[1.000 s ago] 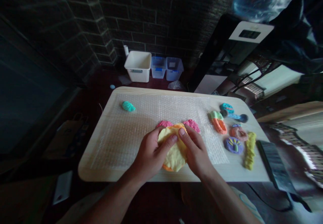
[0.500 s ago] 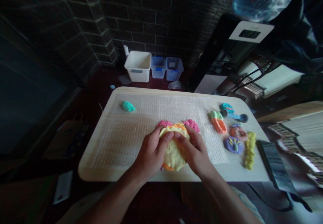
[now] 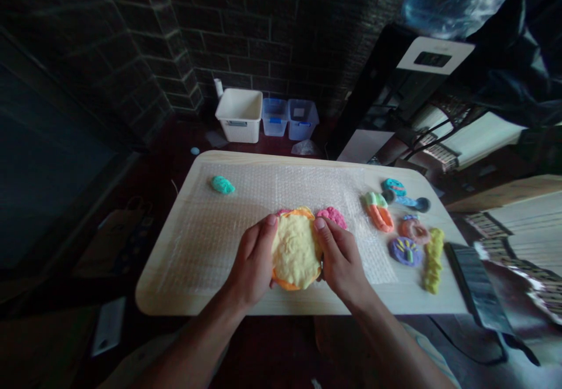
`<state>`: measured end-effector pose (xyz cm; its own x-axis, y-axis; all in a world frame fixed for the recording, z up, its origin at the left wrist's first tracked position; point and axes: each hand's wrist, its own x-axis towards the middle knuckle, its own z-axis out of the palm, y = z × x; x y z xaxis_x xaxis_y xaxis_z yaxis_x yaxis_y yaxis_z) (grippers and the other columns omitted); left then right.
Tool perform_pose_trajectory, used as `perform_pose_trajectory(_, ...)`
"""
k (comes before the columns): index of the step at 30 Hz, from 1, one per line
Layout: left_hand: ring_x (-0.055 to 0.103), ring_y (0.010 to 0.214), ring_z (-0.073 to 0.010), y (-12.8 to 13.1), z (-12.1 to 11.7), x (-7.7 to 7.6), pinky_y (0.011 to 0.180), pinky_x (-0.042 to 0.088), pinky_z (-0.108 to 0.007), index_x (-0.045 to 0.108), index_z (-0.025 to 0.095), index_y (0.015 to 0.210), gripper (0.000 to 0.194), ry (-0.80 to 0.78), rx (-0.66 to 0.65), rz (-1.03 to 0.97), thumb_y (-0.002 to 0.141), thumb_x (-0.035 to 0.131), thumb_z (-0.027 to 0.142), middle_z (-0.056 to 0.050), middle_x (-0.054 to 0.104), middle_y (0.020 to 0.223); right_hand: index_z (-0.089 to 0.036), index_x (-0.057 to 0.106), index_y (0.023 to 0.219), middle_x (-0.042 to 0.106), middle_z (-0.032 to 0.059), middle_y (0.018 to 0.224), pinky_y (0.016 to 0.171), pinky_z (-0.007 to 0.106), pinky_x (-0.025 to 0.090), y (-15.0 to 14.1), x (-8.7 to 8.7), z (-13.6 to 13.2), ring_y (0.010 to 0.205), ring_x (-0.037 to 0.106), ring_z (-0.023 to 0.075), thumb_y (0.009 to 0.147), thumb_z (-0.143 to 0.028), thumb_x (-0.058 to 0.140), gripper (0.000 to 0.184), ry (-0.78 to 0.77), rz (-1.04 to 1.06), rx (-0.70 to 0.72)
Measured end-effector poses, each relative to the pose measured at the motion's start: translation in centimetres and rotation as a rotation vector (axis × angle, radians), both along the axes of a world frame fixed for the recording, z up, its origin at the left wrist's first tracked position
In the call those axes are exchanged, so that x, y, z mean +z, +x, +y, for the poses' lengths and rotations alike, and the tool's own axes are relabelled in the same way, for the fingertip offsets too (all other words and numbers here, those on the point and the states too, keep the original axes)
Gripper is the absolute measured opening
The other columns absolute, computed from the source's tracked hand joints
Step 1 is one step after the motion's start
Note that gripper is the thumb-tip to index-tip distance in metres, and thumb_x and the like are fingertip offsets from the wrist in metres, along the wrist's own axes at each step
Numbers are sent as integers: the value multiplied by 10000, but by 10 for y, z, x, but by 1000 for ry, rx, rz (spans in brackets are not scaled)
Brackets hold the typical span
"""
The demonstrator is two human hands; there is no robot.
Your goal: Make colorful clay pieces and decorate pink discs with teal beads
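Note:
A flattened yellow clay disc [image 3: 295,248] with an orange layer under its rim is held between both hands above a bubble-wrap sheet [image 3: 246,213] on a light wooden table [image 3: 175,295]. My left hand [image 3: 251,263] grips the disc's left edge, fingers curled around it. My right hand [image 3: 340,260] grips the right edge the same way. Pink clay lumps [image 3: 332,216] lie on the wrap just behind the disc, partly hidden by it.
A teal clay lump [image 3: 222,185] lies at the far left of the wrap. Several coloured clay shapes [image 3: 406,231] sit at the table's right. A dark flat device [image 3: 468,286] rests at the right edge. White and clear bins [image 3: 263,117] stand by the brick wall.
My thumbs have come off the top of the disc. Both hands now hold it by its sides, and the whole yellow face shows, tilted up toward me.

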<state>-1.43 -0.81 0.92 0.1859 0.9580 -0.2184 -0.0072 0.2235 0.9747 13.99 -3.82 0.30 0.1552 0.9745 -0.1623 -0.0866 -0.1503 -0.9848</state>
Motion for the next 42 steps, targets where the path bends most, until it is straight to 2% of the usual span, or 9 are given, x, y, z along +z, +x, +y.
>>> perform_pose_trajectory(3, 556, 437, -165, 0, 0, -1, 393, 432, -262, 722, 185, 908, 572, -15, -14, 52, 1008, 419, 659, -18, 656, 612, -192, 639, 756, 502, -55, 517, 307, 181, 386, 0, -2, 1, 363, 473, 94, 946, -645, 617, 491, -39, 94, -59)
perform_pose_trajectory(5, 671, 631, -196, -1, 1, -3, 584, 553, -286, 733, 181, 950, 514, 126, -10, 131, 1029, 440, 597, -59, 736, 767, -189, 646, 738, 482, -59, 498, 291, 186, 352, -1, -1, 1, 348, 437, 92, 923, -661, 635, 507, -88, 128, -77)
perform_pose_trajectory(9, 713, 882, -240, -2, 3, -2, 801, 571, -320, 745, 170, 989, 501, 230, -9, 187, 1059, 407, 532, -104, 781, 970, -178, 658, 707, 496, -45, 513, 334, 181, 357, -4, 4, 3, 390, 444, 88, 897, -649, 687, 508, -81, 93, -104)
perform_pose_trajectory(13, 710, 873, -217, 2, 0, 0, 796, 560, -294, 731, 183, 1013, 431, 163, -69, 36, 1044, 475, 527, -74, 781, 990, -176, 693, 765, 565, -5, 597, 395, 200, 405, -4, 5, 3, 482, 499, 112, 935, -667, 628, 523, 6, 34, -69)
perform_pose_trajectory(21, 661, 768, -186, 6, -1, -3, 716, 520, -273, 704, 174, 971, 271, 279, -38, 168, 998, 603, 424, -39, 736, 851, -208, 697, 982, 620, -34, 675, 457, 205, 495, -7, 13, 2, 501, 526, 104, 799, -413, 882, 331, 33, 122, 175)
perform_pose_trajectory(26, 675, 855, -192, 6, -3, -4, 760, 536, -278, 692, 193, 1039, 325, 186, -71, 8, 1038, 526, 473, -55, 743, 969, -203, 693, 995, 671, -9, 784, 550, 211, 548, -6, 13, 4, 605, 605, 115, 850, -418, 835, 295, 62, 171, 136)
perform_pose_trajectory(31, 690, 931, -203, 9, -5, -6, 796, 548, -278, 665, 195, 1114, 289, 178, -116, -40, 988, 638, 452, -59, 738, 1025, -201, 713, 982, 700, 24, 833, 607, 231, 556, -1, 1, 4, 696, 641, 151, 865, -471, 806, 308, 97, 74, 48)
perform_pose_trajectory(37, 664, 768, -184, 6, -2, -2, 706, 536, -263, 653, 190, 1005, 238, 211, -103, 40, 963, 672, 424, -8, 670, 791, -228, 704, 1026, 661, 12, 793, 487, 213, 498, 0, 2, 1, 592, 590, 137, 953, -561, 671, 343, 17, 129, 85)
perform_pose_trajectory(42, 681, 838, -202, 6, -2, 1, 751, 546, -281, 682, 178, 1092, 290, 227, -86, 59, 997, 616, 444, -53, 721, 907, -216, 646, 958, 582, -19, 724, 474, 199, 468, -3, 6, 1, 561, 528, 115, 953, -508, 699, 297, 87, 28, 123)
